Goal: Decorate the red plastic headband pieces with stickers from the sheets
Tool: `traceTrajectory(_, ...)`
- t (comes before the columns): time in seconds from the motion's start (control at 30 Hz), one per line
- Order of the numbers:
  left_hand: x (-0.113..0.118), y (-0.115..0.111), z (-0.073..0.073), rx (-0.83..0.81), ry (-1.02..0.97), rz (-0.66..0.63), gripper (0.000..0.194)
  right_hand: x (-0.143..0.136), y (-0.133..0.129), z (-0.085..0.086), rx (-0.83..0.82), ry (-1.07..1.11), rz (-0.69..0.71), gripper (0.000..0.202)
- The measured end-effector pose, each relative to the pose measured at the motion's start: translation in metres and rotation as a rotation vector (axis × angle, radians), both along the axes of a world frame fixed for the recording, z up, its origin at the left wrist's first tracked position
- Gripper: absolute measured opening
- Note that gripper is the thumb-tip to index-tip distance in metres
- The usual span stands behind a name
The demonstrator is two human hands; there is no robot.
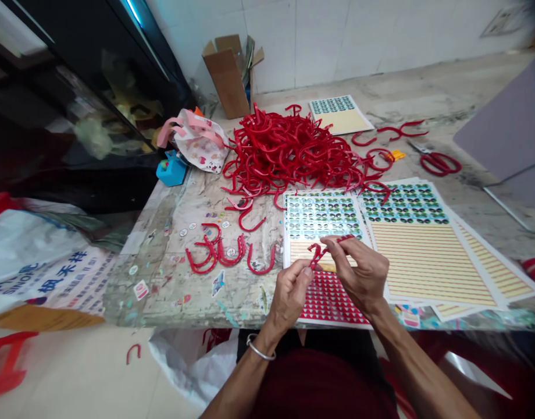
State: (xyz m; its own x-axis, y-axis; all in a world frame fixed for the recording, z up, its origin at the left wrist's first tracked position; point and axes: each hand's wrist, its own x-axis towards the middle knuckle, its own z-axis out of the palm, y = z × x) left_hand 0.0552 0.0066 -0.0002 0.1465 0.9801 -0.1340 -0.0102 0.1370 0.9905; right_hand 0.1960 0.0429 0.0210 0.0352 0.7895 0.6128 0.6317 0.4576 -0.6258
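Observation:
Both hands are in front of me over the sticker sheets. My left hand, with a bracelet at the wrist, pinches a red curved plastic piece between thumb and fingers. My right hand is closed at the same piece, its fingertips near the end that sticks out at the upper right; whether a sticker is in them I cannot make out. Below the hands lies a sticker sheet with rows of small marks on red. To the left, several U-shaped red pieces lie loose on the worn table.
A large heap of red curved pieces fills the table's middle. More sticker sheets overlap at right, near red-handled scissors. Behind are a cardboard box and another sheet stack. A patterned bag and blue holder stand left.

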Motion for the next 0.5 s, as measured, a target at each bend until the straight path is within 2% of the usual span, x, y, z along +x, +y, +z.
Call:
traceTrajectory(0.2, 0.000, -0.002, 0.005, 0.022, 0.058, -0.033, 0.032, -0.001, 0.005, -0.009, -0.177, 0.101, -0.006, 0.019)
traceTrajectory(0.37, -0.001, -0.003, 0.004, 0.056, 0.053, -0.002, 0.028, -0.006, 0.004, -0.013, -0.332, 0.263, 0.085, 0.019)
traceTrajectory(0.5, -0.002, -0.004, 0.007, 0.052, 0.053, -0.038, 0.026, -0.008, -0.001, -0.014, -0.268, 0.274, 0.084, 0.014)
